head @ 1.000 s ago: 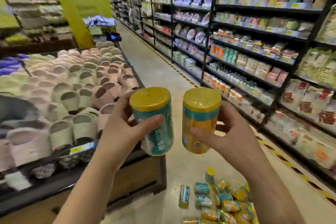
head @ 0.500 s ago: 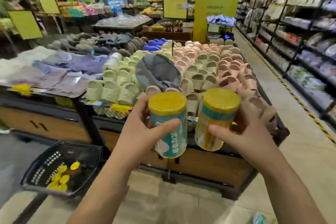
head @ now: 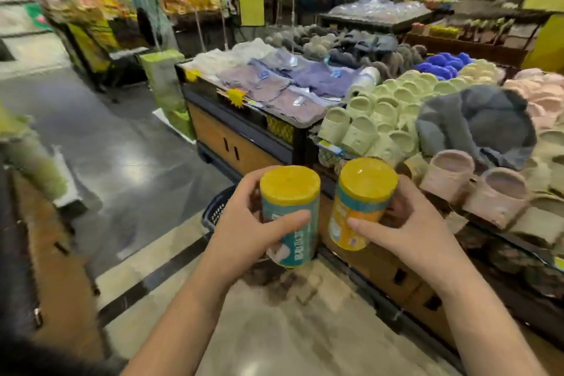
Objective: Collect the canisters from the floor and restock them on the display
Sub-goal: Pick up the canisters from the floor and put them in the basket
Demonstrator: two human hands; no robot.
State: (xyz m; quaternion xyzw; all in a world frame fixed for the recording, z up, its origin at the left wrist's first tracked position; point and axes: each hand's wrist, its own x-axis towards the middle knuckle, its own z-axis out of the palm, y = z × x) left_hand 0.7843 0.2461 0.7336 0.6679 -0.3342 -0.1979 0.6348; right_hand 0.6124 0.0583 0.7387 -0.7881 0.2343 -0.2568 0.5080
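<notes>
Left hand (head: 244,223) grips teal can (head: 290,217), right hand (head: 406,229) grips orange can (head: 357,207); both upright, yellow lids, side by side, apart. Label writing blurred, unreadable. Slippers (head: 366,128) on worktop (head: 244,143) beyond hands.

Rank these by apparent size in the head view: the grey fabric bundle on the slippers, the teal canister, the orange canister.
1. grey fabric bundle, largest.
2. teal canister and orange canister: they look alike, so no ranking between them.
</notes>
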